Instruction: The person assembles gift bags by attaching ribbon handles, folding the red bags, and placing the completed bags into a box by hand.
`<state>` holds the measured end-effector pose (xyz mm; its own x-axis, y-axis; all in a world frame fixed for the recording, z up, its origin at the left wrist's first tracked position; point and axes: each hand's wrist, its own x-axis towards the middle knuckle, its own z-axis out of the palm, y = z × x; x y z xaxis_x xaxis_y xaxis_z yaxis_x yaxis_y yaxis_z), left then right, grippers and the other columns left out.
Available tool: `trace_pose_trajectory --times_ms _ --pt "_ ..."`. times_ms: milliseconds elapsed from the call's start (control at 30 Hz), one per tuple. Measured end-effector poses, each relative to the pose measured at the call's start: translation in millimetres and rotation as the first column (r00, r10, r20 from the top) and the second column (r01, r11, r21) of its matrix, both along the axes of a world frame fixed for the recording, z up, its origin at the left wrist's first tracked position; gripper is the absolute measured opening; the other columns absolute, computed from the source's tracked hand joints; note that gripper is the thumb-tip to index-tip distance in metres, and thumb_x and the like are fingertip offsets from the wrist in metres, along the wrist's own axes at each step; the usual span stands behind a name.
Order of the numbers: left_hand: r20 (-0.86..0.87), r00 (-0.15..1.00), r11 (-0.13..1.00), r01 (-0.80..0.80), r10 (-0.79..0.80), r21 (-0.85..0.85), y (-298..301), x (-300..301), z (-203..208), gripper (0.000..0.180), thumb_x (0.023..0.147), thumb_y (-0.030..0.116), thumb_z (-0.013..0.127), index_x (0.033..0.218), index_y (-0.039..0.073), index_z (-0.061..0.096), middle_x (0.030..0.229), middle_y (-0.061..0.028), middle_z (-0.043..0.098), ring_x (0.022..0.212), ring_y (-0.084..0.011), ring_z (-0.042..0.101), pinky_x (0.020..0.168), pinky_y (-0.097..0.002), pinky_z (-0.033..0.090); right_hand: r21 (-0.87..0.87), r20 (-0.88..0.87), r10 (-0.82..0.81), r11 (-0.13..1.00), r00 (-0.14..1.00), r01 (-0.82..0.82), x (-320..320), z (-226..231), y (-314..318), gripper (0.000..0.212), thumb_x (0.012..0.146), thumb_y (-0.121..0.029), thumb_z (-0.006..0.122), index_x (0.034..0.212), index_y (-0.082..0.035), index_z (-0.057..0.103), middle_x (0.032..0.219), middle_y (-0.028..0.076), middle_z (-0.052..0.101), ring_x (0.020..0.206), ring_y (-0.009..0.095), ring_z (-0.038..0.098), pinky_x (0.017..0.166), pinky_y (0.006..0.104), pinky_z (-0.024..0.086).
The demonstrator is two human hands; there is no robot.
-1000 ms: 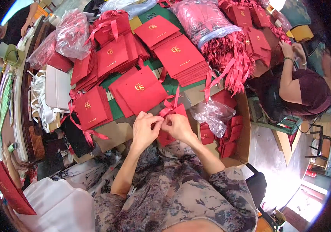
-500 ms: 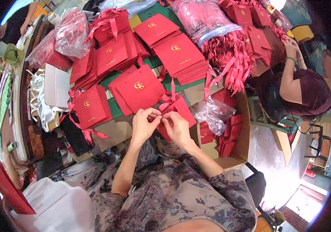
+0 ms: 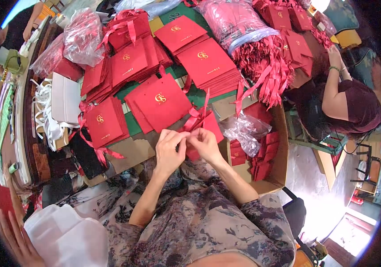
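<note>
Green surface (image 3: 133,126) behind — one askew red bag (image 3: 213,127) bears a shiny ribbon (image 3: 194,120).

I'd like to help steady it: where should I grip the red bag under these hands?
Probably the red bag by its right edge, coming from the right: that flat part sticks out past the right hand, while red ribbon loops crowd its far end.

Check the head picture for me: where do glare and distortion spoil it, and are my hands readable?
Head view: glare washes out the floor, lower right; the dark wooden table, far left, bows; corners are black; the crumpled clear bag right of the hands has shiny highlights; the left hand and right hand read clearly, but what they pinch, if anything, is too small to tell.
</note>
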<state>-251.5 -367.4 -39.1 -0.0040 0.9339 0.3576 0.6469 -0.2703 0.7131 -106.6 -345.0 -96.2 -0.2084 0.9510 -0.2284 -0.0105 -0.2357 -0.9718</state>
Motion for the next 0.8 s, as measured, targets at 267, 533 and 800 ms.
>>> trace_pose_trajectory --times_ms 267,533,800 --pt "0.057 0.998 0.993 0.009 -0.002 -0.114 9 -14 -8 0.021 0.078 0.001 0.071 0.098 0.009 0.073 0.083 -0.0077 0.067 0.083 -0.0268 0.061 0.075 -0.0361 0.05 0.173 0.314 0.033 0.981 0.949 -0.091 7 54 -4 0.018 0.091 -0.003 0.068 0.107 0.0 0.061 0.092 0.011 0.069 0.079 0.014 0.066 0.07 0.0266 0.053" --pt "-0.161 0.982 0.973 0.125 -0.094 0.196 0 -1 -8 0.028 0.068 0.001 0.073 0.095 0.01 0.075 0.083 -0.0025 0.066 0.079 -0.0232 0.06 0.07 -0.035 0.052 0.409 0.735 0.205 0.626 0.646 -0.664 33 74 62 0.019 0.086 -0.025 0.067 0.084 -0.007 0.072 0.083 0.015 0.066 0.085 0.032 0.065 0.075 0.0441 0.051" --pt "-0.115 0.989 0.971 0.115 -0.092 0.211 6 -9 -10 0.02 0.072 0.002 0.074 0.091 0.009 0.074 0.084 -0.0025 0.065 0.08 -0.022 0.06 0.067 -0.0328 0.052 0.338 0.478 0.512 0.643 0.714 -0.687 28 57 90 0.014 0.083 -0.015 0.068 0.085 -0.001 0.069 0.078 0.011 0.064 0.072 0.022 0.064 0.067 0.0347 0.05"
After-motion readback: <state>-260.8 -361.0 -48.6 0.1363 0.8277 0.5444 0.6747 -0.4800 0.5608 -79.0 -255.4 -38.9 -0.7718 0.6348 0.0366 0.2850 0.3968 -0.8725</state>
